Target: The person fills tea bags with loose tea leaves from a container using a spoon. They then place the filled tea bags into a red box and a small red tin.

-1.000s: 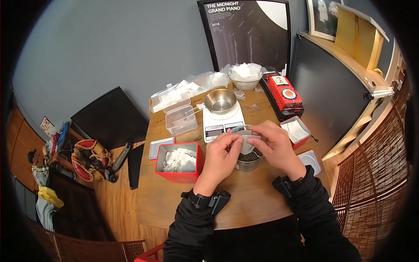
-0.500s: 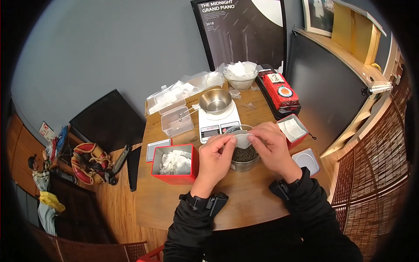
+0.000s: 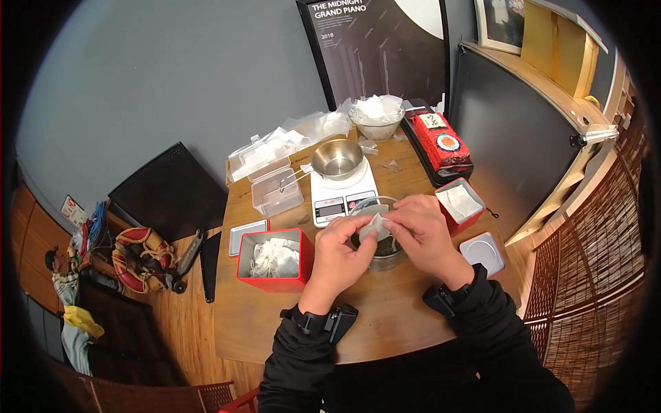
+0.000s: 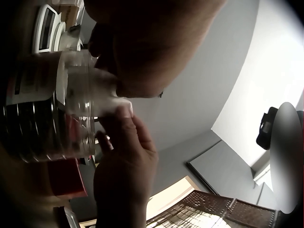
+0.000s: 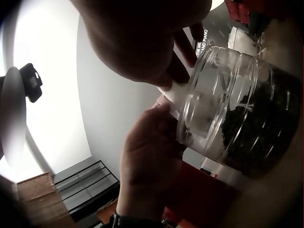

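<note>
Over the mouth of a clear jar (image 5: 232,109) of dark, tea-like leaves, both hands work on a small white tea bag (image 3: 372,227). My left hand (image 3: 342,249) pinches its left side between thumb and fingers. On the other side, the right hand (image 3: 428,237) pinches the edge, its fingertips near the left thumb. The bag's upper edge rises to a small point. In the head view the hands cover much of the jar; the right wrist view shows the leaves filling its lower part.
Left of the hands stands a red tin (image 3: 275,279) of white bags; a second red tin (image 3: 460,206) is at the right. Behind are a kitchen scale (image 3: 337,196) with a metal bowl (image 3: 337,160), a plastic box (image 3: 277,193), a glass bowl (image 3: 377,129) and a red package (image 3: 441,144).
The bag's smooth rounded edge now comes up to a point between the fingers. The right fingers have moved slightly over its top. The head view has shifted a little.
</note>
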